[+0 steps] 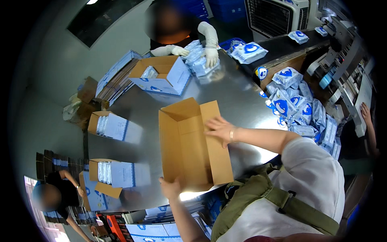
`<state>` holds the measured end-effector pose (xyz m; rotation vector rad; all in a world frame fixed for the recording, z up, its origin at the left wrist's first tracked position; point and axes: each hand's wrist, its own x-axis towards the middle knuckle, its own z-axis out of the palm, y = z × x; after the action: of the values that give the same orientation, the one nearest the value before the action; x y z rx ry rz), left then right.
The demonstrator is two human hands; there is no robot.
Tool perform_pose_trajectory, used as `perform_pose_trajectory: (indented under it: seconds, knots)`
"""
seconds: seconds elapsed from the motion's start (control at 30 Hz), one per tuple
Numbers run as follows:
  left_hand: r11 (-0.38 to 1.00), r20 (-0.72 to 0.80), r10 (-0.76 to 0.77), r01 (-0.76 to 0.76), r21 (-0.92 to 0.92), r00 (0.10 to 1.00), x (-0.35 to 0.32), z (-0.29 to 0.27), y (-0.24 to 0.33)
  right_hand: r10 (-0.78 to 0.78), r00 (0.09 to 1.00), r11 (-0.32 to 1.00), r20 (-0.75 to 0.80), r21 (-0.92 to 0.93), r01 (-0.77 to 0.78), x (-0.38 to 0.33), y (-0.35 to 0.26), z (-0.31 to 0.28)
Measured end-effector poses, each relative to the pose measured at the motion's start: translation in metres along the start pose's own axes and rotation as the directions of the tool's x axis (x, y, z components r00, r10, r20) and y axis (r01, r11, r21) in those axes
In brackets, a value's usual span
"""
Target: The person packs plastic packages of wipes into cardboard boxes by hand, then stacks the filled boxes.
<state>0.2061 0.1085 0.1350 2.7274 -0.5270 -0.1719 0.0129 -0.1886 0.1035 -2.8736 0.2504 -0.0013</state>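
- Open brown carton lies on the steel counter, its mouth facing up, flaps spread.
- Left hand grips the carton's near lower corner, fingers closed over the edge; fingertips are hidden behind the cardboard.
- Right hand rests flat, fingers spread, on the carton's right flap; it clasps nothing.
- The person's own torso and green strap cover the counter's near right edge.
- Pile of blue-and-white soft packs lies to the right of the carton, apart from it; its far end is cut off by machinery.
- White-and-blue printed box stands open beyond the carton, near a co-worker's gloved hands pressing on a stack of packs.
- Two more filled boxes sit at the counter's left side; contents hard to make out.
- Picture rim is dark and bent.
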Motion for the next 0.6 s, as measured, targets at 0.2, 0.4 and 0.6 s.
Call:
perform_pose_trajectory:
  seconds: [0.2,0.4,0.6]
  knots:
    - [1.0,-0.034,-0.008,0.008,0.012,0.999,0.001,-0.001,0.012,-0.257,0.929,0.937,0.266,-0.166,0.306,0.071,-0.01,0.017]
    - [0.983,-0.031,-0.15,0.145,-0.116,0.988,0.022,0.005,0.002,-0.383,0.861,0.907,-0.336,0.039,0.418,0.083,0.019,0.067]
    - [0.989,-0.133,-0.146,0.149,0.01,0.98,0.019,0.013,-0.006,0.043,0.881,0.939,-0.471,0.32,0.124,0.077,0.142,-0.007]
